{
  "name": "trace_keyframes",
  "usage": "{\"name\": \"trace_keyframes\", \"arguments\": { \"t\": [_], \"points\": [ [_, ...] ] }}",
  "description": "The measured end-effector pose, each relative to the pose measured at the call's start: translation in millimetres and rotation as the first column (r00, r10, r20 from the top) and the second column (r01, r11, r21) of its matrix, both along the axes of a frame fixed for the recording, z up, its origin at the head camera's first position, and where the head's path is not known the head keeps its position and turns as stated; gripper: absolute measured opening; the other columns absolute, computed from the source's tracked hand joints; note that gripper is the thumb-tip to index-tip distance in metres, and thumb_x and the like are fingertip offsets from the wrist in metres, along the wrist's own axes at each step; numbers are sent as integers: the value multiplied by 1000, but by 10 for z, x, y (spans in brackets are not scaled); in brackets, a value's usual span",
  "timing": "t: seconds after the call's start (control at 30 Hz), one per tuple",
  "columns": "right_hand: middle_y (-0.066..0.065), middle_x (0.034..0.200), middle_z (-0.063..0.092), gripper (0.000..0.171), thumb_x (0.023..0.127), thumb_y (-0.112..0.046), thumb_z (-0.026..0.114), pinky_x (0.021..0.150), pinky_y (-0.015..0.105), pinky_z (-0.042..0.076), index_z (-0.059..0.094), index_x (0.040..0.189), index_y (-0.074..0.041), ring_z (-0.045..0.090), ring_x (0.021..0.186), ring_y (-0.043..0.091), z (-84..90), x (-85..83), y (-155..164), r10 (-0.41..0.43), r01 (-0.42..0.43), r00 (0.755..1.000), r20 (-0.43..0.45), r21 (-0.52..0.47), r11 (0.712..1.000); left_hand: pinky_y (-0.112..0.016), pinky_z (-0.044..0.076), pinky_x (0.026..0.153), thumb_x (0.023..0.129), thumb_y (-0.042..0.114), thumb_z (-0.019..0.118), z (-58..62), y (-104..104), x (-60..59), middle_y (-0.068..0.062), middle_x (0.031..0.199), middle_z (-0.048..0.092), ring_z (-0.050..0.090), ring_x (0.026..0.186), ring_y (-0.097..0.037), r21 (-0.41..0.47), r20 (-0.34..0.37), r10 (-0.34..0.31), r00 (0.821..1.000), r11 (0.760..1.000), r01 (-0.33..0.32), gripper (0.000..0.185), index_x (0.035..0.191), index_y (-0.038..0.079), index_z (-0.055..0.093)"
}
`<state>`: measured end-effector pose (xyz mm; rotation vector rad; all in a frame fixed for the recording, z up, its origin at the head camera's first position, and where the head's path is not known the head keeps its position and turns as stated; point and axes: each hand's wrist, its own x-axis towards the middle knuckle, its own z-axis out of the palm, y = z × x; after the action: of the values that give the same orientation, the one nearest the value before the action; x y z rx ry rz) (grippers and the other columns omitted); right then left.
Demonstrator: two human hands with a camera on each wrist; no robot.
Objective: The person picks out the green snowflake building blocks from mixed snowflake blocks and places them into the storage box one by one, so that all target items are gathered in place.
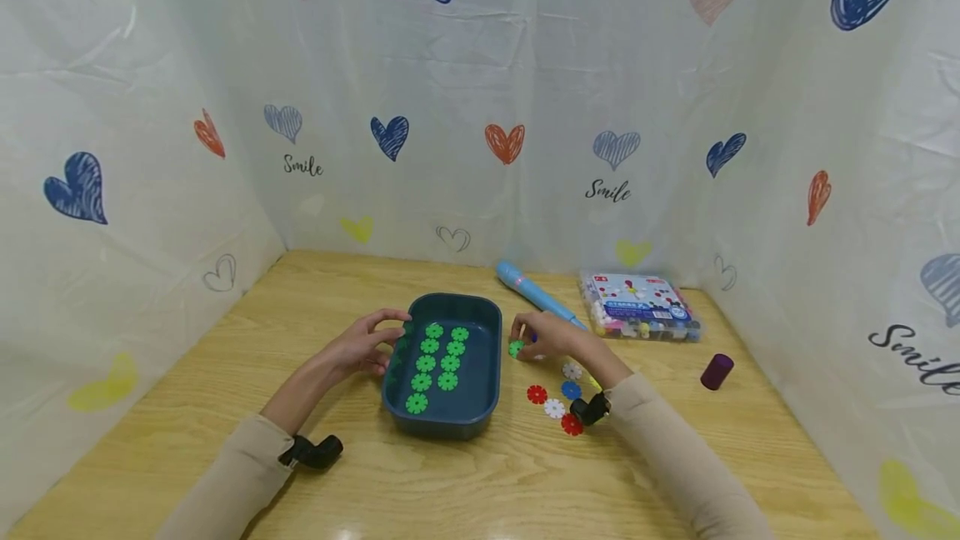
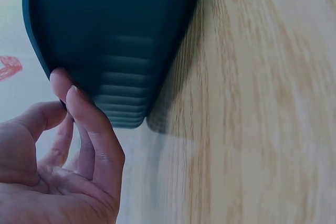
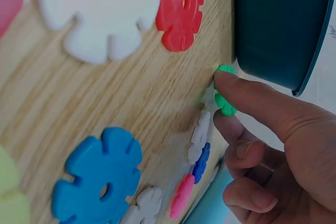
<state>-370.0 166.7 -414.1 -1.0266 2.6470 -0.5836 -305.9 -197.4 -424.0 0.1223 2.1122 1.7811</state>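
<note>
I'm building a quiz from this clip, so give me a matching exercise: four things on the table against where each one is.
Things:
1. tray
2. left hand
3. purple cap
4. pen

Places:
A. alone near the table's right edge
B. behind the right hand, beside the bead box
C. on the tray's left rim
D. between the two hands, holding green discs

Pairs: 1-D, 2-C, 3-A, 4-B

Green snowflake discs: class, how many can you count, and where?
10: nine green discs lie in two columns inside the tray; one green disc is pinched by the right hand. Others may be hidden.
</note>
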Motion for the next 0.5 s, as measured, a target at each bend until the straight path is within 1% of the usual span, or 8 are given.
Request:
{"name": "trace_keyframes", "arguments": {
  "t": [0.13, 0.27, 0.43, 0.5],
  "points": [
    [4, 91, 67, 24, 85, -11, 75, 70, 22, 49, 63, 105, -8, 59, 81, 9, -3, 31, 11, 29, -29, 999, -44, -5, 1000, -24, 51, 54, 101, 32, 55, -8, -7, 3, -6, 96, 55, 59, 53, -11, -4, -2, -2, 1000, 1000, 2, 45, 143, 21, 43],
    [8, 93, 68, 21, 86, -4, 72, 71, 24, 50, 62, 104, -7, 63, 83, 14, 8, 38, 46, 44, -47, 997, -66, -36, 998, -24, 51, 54, 100, 33, 56, -15, -10, -4, -6, 96, 54, 59, 53, -11, 2, -8, -10, 1000, 1000, 10, 47, 143, 20, 42],
    [12, 94, 69, 14, 88, 0, 66, 71, 23, 52, 63, 102, -3, 65, 84, 18, 49, 35, 99, 91, -97, 994, -69, -99, 990, -24, 52, 54, 100, 33, 56, -14, -8, -2, -6, 95, 56, 59, 53, -12, 1, -8, -6, 1000, 1000, 6, 47, 143, 20, 43],
    [13, 94, 69, 13, 89, 0, 65, 70, 23, 52, 64, 103, -2, 65, 84, 18, 84, 37, 116, 98, -104, 994, -58, -124, 987, -24, 52, 54, 100, 33, 56, -11, -7, -1, -6, 95, 56, 59, 53, -12, 1, -8, -6, 1000, 1000, 6, 47, 143, 20, 43]
  ]
}}
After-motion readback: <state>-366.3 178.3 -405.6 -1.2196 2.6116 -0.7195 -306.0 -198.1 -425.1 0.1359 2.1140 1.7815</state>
